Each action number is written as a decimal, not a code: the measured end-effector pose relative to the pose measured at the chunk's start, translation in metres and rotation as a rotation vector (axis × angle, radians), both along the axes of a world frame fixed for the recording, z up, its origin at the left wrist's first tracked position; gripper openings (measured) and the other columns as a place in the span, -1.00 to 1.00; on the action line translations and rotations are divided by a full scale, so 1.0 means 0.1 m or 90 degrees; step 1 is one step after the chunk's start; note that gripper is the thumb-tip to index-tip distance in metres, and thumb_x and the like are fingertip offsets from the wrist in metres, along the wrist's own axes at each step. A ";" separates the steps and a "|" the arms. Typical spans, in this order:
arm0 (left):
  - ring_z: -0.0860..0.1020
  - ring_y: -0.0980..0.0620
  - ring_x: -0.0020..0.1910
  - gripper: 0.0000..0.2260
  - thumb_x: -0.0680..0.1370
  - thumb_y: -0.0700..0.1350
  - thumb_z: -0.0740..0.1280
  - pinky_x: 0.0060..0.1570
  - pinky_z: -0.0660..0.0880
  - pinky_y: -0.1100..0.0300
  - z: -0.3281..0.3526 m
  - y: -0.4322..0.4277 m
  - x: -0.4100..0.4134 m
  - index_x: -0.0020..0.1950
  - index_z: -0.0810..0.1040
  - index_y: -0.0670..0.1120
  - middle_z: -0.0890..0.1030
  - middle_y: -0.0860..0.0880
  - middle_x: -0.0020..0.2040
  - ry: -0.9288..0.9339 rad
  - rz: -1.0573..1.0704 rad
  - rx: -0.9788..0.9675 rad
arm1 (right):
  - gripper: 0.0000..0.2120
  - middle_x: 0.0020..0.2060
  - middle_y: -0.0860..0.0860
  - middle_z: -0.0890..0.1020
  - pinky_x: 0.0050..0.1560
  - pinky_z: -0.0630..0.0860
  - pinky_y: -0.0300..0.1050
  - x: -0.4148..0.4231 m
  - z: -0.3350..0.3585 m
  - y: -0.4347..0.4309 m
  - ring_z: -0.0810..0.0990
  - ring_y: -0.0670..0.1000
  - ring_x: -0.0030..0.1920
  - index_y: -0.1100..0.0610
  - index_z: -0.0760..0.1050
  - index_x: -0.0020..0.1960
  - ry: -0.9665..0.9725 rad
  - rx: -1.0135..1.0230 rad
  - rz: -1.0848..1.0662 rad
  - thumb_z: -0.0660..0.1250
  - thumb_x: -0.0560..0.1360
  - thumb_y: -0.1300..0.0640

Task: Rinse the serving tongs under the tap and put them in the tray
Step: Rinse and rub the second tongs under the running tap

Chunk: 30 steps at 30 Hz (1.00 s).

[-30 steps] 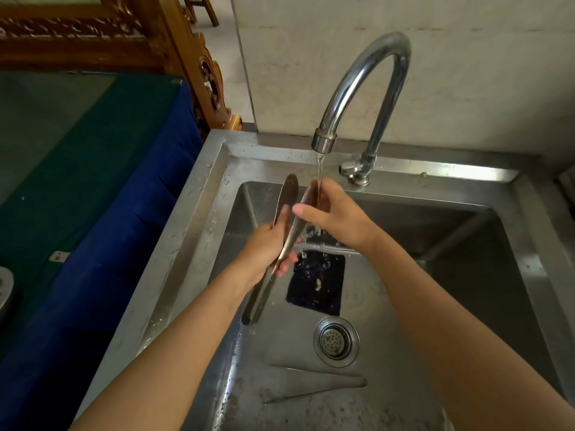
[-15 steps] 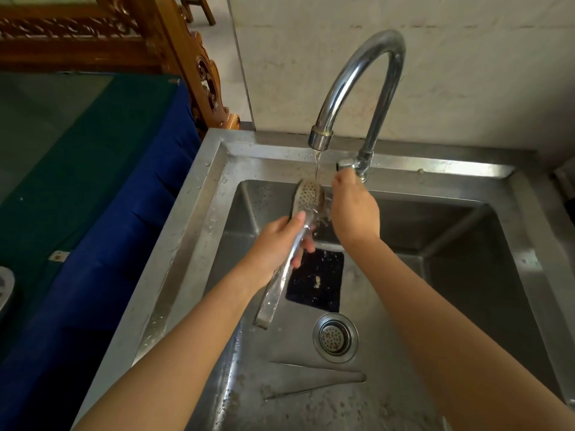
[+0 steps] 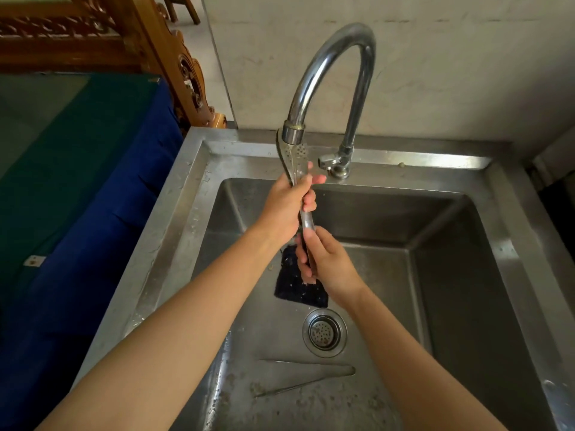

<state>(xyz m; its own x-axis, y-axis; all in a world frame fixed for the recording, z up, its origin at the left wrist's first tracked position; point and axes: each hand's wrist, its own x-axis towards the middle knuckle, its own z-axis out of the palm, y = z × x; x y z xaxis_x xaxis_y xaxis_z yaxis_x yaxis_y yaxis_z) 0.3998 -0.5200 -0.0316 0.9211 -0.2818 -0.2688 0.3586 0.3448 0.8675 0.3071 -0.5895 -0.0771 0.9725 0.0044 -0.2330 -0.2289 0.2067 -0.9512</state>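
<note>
Steel serving tongs [image 3: 294,157] stand almost upright over the sink, their perforated heads right under the spout of the curved tap [image 3: 329,66]. My left hand [image 3: 286,209] grips the tongs just below the heads. My right hand [image 3: 326,259] grips the lower handle end. No water stream is plain to see at the spout. No tray is in view.
The steel sink [image 3: 451,275] holds a dark scouring pad [image 3: 298,290], a round drain strainer [image 3: 325,332] and a thin second pair of tongs [image 3: 308,377] on its wet floor. The tap handle [image 3: 329,161] sits behind the hands. A blue-draped table [image 3: 77,197] stands left.
The tongs went up until their heads reached the spout. My right hand left the tap handle and came down to grip the tongs' lower end. The water stream is no longer visible.
</note>
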 end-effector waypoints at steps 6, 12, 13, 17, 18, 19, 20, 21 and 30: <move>0.27 0.11 -0.66 -0.49 0.50 0.30 0.15 -0.64 0.22 0.29 0.14 -0.18 0.05 -0.33 0.43 -0.13 0.37 0.02 -0.61 0.063 -0.021 0.223 | -0.51 -0.63 -0.06 0.32 -0.62 0.13 -0.28 0.05 0.01 0.09 0.23 -0.06 -0.63 0.10 0.35 -0.35 0.064 -0.020 -0.062 0.02 0.55 -0.22; 0.58 0.01 -0.38 -0.79 0.58 -0.16 0.25 -0.38 0.56 0.18 0.30 -0.10 0.26 0.13 0.45 -0.29 0.63 -0.11 -0.17 0.003 0.025 0.072 | -0.73 -0.49 -0.07 0.36 -0.59 0.25 -0.29 0.01 0.01 0.03 0.29 -0.10 -0.57 0.10 0.35 -0.22 0.029 -0.087 -0.014 0.11 0.58 -0.02; 0.56 0.01 -0.39 -0.82 0.57 -0.20 0.27 -0.40 0.54 0.19 0.32 -0.09 0.28 0.10 0.46 -0.28 0.63 -0.11 -0.18 -0.015 0.012 0.047 | -0.77 -0.46 -0.05 0.36 -0.57 0.28 -0.29 0.01 0.00 0.04 0.30 -0.11 -0.55 0.08 0.34 -0.21 0.024 -0.101 -0.009 0.13 0.58 0.01; 0.36 0.12 -0.61 -0.67 0.51 0.13 0.30 -0.62 0.27 0.31 0.34 -0.12 0.24 -0.17 0.52 -0.15 0.51 -0.01 -0.50 0.029 -0.052 0.079 | -0.82 -0.43 -0.02 0.38 -0.52 0.34 -0.28 0.00 -0.05 0.08 0.35 -0.08 -0.52 0.04 0.31 -0.20 0.008 -0.148 -0.015 0.17 0.57 0.06; 0.32 0.13 -0.64 -0.60 0.51 0.20 0.24 -0.65 0.22 0.31 0.34 -0.13 0.24 -0.21 0.51 -0.15 0.47 0.01 -0.54 0.042 -0.040 0.094 | -0.80 -0.45 -0.03 0.40 -0.51 0.36 -0.27 -0.01 -0.06 0.08 0.36 -0.08 -0.52 0.03 0.33 -0.22 0.009 -0.156 -0.023 0.16 0.57 0.04; 0.30 0.12 -0.65 -0.56 0.54 0.20 0.17 -0.66 0.20 0.31 0.33 -0.14 0.25 -0.23 0.51 -0.16 0.45 0.00 -0.55 0.052 -0.030 0.090 | -0.76 -0.47 -0.05 0.41 -0.50 0.36 -0.26 0.00 -0.06 0.07 0.37 -0.08 -0.53 0.03 0.33 -0.26 0.010 -0.159 -0.030 0.15 0.57 0.00; 0.30 0.11 -0.65 -0.54 0.57 0.18 0.12 -0.65 0.20 0.31 0.33 -0.14 0.26 -0.24 0.52 -0.17 0.45 -0.02 -0.54 0.058 -0.023 0.083 | -0.71 -0.51 -0.06 0.41 -0.51 0.36 -0.25 0.00 -0.07 0.05 0.36 -0.07 -0.55 0.04 0.34 -0.29 0.011 -0.153 -0.037 0.13 0.57 -0.04; 0.33 0.09 -0.63 -0.54 0.60 0.15 0.09 -0.63 0.23 0.29 0.34 -0.15 0.26 -0.22 0.54 -0.17 0.47 -0.04 -0.51 0.058 -0.025 0.080 | -0.65 -0.54 -0.06 0.40 -0.53 0.34 -0.25 0.00 -0.08 0.04 0.34 -0.06 -0.58 0.05 0.34 -0.33 0.013 -0.138 -0.043 0.11 0.57 -0.08; 0.58 0.03 -0.28 -0.71 0.57 -0.36 0.18 -0.26 0.50 0.20 0.28 -0.11 0.15 0.22 0.44 -0.07 0.62 -0.11 0.06 -0.176 -0.095 -0.007 | -0.36 -0.64 -0.05 0.29 -0.59 0.18 -0.22 0.07 -0.10 -0.04 0.21 -0.03 -0.62 0.07 0.31 -0.48 0.108 0.002 -0.051 0.01 0.32 -0.50</move>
<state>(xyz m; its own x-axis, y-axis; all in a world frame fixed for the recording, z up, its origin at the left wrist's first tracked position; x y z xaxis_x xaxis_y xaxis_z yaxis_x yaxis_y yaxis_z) 0.4152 -0.5311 -0.0035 0.9071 -0.4207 -0.0102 0.1572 0.3163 0.9356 0.3142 -0.5938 -0.0872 0.9166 -0.0705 -0.3936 -0.3684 0.2338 -0.8998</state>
